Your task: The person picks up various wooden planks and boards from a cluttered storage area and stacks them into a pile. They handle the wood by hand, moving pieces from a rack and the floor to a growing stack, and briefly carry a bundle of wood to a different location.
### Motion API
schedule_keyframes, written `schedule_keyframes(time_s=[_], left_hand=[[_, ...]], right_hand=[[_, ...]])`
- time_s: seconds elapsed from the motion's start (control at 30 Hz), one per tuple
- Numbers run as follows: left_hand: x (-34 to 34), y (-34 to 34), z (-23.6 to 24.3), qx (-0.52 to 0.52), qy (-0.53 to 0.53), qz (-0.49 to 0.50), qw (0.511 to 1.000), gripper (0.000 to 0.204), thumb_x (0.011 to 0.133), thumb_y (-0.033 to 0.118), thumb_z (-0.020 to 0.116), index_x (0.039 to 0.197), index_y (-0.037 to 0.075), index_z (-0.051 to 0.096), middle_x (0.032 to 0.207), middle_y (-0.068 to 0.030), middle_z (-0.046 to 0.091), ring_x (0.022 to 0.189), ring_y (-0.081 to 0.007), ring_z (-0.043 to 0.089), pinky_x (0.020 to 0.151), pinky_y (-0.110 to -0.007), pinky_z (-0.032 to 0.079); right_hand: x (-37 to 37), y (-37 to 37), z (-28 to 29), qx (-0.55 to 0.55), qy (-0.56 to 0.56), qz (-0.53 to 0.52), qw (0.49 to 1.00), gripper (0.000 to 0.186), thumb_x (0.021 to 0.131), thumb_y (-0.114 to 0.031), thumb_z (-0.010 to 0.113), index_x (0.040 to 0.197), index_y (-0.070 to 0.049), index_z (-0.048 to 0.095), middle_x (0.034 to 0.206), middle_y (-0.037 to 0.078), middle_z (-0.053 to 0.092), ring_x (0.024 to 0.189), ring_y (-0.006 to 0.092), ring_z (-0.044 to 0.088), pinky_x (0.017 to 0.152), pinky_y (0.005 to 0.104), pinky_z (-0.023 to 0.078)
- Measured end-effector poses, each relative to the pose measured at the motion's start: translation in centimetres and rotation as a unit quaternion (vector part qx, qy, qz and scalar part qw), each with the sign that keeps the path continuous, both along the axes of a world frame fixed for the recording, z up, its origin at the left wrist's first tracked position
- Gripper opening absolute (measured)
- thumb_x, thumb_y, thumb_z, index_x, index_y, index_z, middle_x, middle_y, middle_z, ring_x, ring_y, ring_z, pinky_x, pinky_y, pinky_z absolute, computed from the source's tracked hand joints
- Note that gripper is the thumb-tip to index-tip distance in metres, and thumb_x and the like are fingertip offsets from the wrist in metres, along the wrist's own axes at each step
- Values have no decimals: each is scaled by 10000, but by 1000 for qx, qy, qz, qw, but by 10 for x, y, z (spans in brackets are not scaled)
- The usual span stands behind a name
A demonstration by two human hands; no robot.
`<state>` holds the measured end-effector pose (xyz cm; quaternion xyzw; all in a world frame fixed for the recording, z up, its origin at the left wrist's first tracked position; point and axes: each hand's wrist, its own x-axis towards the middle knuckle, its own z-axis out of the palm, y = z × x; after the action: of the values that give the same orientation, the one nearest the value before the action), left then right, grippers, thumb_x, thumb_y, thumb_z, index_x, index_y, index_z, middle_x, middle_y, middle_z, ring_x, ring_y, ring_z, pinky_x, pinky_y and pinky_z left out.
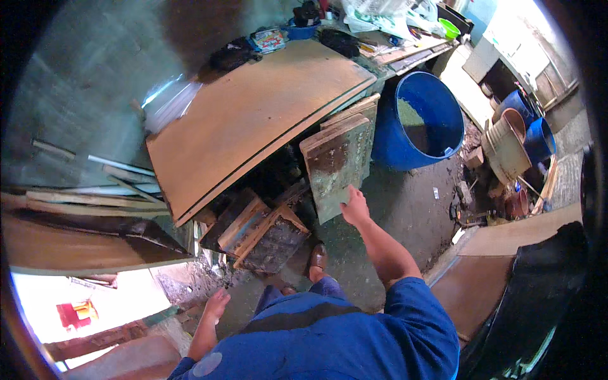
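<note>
My right hand reaches to the lower right edge of a worn, stained wooden board. A finger and the thumb are apart, seemingly against the board, and the other fingers are hard to see. The board leans on the side of a table with a large tan top, and a second board stands behind it. Low on my left side, my left hand hangs with its fingers stretched out, holding nothing. Wooden crates or box pieces lie under the table's near edge, close to my feet.
A big blue barrel with pale material inside stands right of the boards. Farther right are smaller blue drums and a rusty beige drum. Wood strips lie at left. Plastic bags cover the far bench.
</note>
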<state>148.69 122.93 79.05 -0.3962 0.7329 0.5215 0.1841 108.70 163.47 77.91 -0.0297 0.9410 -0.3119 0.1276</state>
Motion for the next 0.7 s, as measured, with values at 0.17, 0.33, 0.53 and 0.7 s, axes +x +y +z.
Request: schedule_keyframes(time_s=[0.17,0.33,0.53,0.7], left_hand=[[28,27,-19,-4,24,50,998,631,856,278,599,1363,20,324,1339,-222,411,1228,-297,426,970,-345,370],[70,76,-43,-20,40,125,991,600,854,270,599,1344,18,361,1335,-218,418,1205,-291,451,969,-346,378],[113,131,-88,33,55,166,984,600,842,272,602,1336,17,374,1317,-204,446,1196,-280,462,964,-343,380],[113,152,-80,45,68,212,974,601,825,272,609,1314,-2,395,1293,-216,467,1195,-290,461,958,-343,379]], right_hand=[[-5,38,16,106,16,34,994,692,754,-178,649,1344,-72,304,1314,178,379,1175,365,410,953,435,393],[-4,39,59,180,32,69,981,699,776,-176,636,1369,-83,277,1354,195,346,1244,350,349,1019,403,338],[-22,6,93,193,95,128,968,705,775,-172,643,1372,-84,278,1371,194,333,1264,343,331,1025,405,327],[-63,-18,84,196,100,166,961,757,777,-183,628,1404,-118,209,1407,179,277,1291,334,292,1023,406,327]])
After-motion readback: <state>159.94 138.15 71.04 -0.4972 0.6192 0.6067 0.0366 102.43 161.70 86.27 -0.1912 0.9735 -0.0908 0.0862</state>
